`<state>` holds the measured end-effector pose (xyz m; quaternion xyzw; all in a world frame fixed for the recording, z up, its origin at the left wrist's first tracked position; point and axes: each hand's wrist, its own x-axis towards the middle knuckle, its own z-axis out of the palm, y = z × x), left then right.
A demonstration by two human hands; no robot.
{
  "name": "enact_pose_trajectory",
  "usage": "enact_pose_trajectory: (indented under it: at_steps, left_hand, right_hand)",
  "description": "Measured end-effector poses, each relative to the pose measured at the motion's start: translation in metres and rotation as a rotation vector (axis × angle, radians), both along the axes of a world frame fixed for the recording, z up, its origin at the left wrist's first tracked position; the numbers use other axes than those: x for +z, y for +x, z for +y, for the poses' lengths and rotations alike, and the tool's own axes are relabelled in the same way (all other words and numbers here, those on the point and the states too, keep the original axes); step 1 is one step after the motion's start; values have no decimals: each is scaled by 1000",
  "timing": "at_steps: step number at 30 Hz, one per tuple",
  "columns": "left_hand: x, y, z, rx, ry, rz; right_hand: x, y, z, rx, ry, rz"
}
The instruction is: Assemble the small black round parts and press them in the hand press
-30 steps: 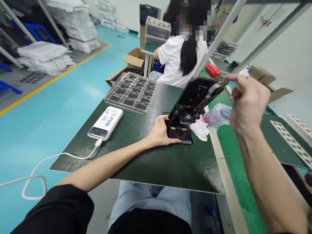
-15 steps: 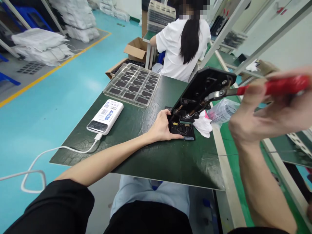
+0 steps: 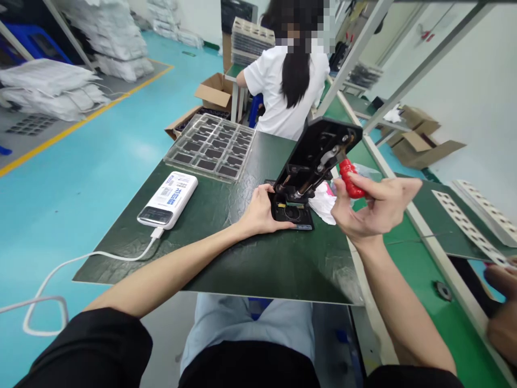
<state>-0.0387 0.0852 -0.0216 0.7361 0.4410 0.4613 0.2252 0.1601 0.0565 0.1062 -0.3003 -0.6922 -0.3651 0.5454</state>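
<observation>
A black toggle press [image 3: 319, 156] stands on the dark green tabletop [image 3: 226, 253], tilted back over its flat base [image 3: 297, 215]. A ring shape and small gold-coloured spots show on the base. My left hand [image 3: 262, 213] grips the left side of the base, thumb along its front edge, fingers behind. My right hand [image 3: 369, 207] is closed round the red handle [image 3: 350, 178] at the press's right. Behind the press's right side lies a crumpled white cloth [image 3: 323, 205], partly hidden.
A clear tray [image 3: 214, 145] of dark rectangular pieces lies at the back left. Nearer is a white power bank [image 3: 167, 200] with a cable. A person in white [image 3: 278, 86] sits beyond; another person's hand [image 3: 503, 312] shows at the right edge.
My right hand has come down and left with the red handle, which now points downward from the press. My left hand keeps its hold on the base. The whole view has shifted slightly.
</observation>
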Motion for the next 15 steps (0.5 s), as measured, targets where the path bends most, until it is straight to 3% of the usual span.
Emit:
enact_pose_trajectory:
  at_steps: [2, 4, 7, 9, 11, 12, 15]
  left_hand:
    - [-1, -1, 1, -2, -10, 8]
    - [-2, -3, 2, 0, -12, 25]
    - [-4, -7, 5, 10, -10, 43]
    - [-5, -10, 8, 9, -11, 51]
    - [-5, -12, 10, 13, 1, 65]
    - [-5, -12, 10, 18, 9, 75]
    - [-6, -14, 10, 16, 22, 103]
  right_hand:
    - [25, -3, -4, 60, -126, 78]
    - [62, -11, -1, 98, -346, 190]
    - [120, -21, 23, 141, -730, 104]
    - [144, -19, 40, 84, -961, 51]
    - [152, -6, 44, 39, -1030, 77]
    - [149, 4, 38, 41, -987, 110]
    - [124, 45, -5, 117, -659, 254]
